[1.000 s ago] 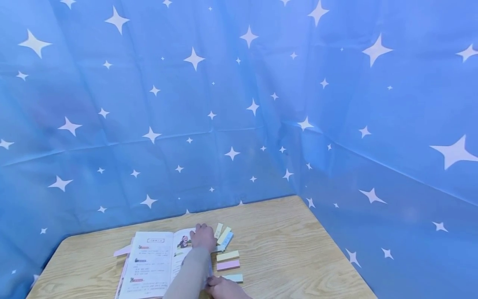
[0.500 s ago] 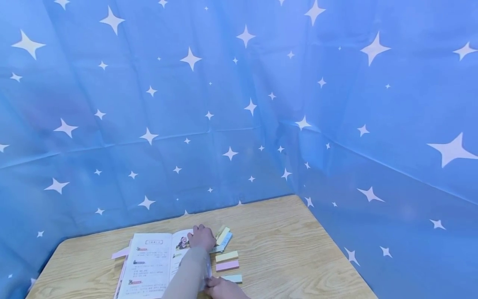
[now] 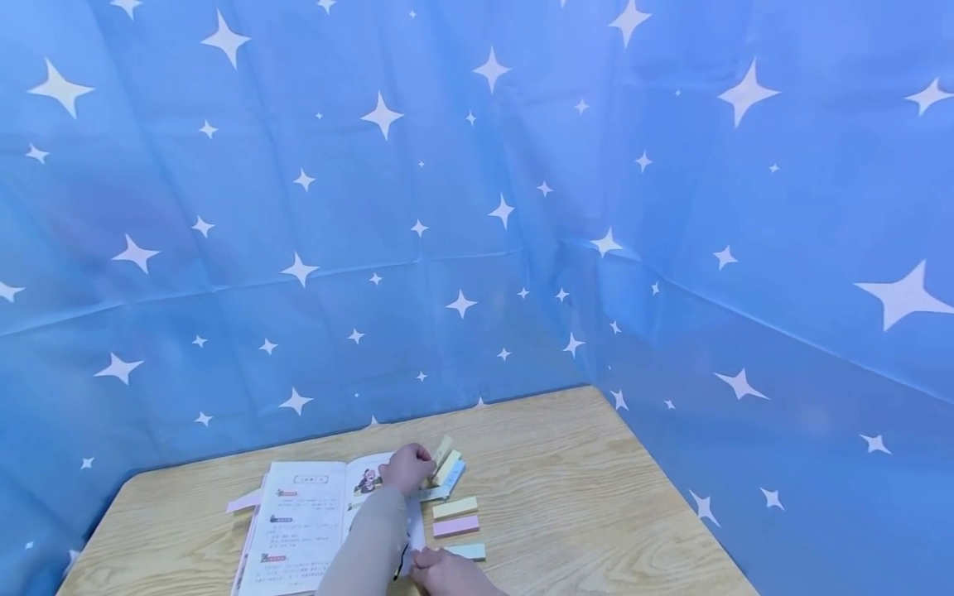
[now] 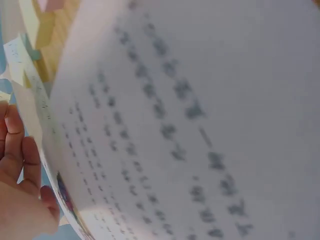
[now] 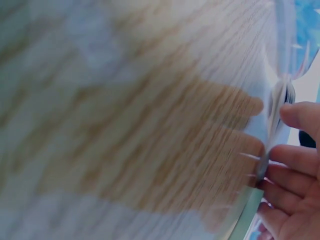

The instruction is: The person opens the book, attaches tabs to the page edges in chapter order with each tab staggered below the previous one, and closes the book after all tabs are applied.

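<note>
An open book (image 3: 300, 521) lies on the table with printed text and a small cartoon. My left hand (image 3: 407, 470) is at the top right corner of its right page, fingertips pinching a pale yellow sticky tab (image 3: 444, 449). The left wrist view has the left hand (image 4: 22, 175) beyond a curved printed page (image 4: 210, 100). Lower down, my right hand (image 3: 450, 571) grips the book's right edge. In the right wrist view, the thumb and fingers of the right hand (image 5: 300, 175) hold that edge, which has a clear, shiny cover (image 5: 150, 125).
Yellow (image 3: 455, 508), pink (image 3: 456, 526) and pale green (image 3: 466, 551) sticky-note pads lie right of the book. Yellow and blue tabs (image 3: 451, 476) fan out by its top right corner. A pink tab (image 3: 244, 501) juts from its left side. A starry blue curtain (image 3: 335, 215) hangs behind.
My left hand has shifted slightly toward the pale yellow tab, its fingers now at the tab, which has swung and tilted. The right hand stays at the book's edge.
</note>
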`<action>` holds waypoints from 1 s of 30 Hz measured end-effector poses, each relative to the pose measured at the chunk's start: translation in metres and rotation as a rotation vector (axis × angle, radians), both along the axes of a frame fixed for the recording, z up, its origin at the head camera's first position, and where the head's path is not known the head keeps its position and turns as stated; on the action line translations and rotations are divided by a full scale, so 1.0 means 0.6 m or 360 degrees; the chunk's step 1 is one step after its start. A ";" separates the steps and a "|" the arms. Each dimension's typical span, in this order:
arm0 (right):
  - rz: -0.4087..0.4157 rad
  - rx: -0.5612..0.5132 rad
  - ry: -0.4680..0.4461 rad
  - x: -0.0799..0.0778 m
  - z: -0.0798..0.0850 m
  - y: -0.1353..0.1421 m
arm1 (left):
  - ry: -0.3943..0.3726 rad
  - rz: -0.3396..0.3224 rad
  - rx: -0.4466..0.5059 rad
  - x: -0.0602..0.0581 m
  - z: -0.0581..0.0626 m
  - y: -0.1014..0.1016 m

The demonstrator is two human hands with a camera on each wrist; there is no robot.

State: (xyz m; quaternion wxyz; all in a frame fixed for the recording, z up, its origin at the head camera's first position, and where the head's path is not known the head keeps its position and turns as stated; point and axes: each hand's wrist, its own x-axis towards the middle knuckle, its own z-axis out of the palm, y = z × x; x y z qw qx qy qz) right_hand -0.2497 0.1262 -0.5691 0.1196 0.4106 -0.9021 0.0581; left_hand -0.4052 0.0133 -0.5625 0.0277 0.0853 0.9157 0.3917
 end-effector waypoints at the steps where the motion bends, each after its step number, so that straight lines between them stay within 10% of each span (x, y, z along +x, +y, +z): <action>1: -0.0002 0.0009 -0.0017 0.000 0.001 0.000 | -0.0027 -0.0001 0.0024 0.000 0.001 0.001; 19: -0.0049 0.0076 0.0050 0.001 -0.005 0.000 | -0.0131 0.0042 -0.0085 0.015 0.008 0.012; 30: -0.0066 0.0035 -0.0029 0.004 0.004 -0.001 | 0.0032 0.0011 -0.0228 0.022 0.013 0.019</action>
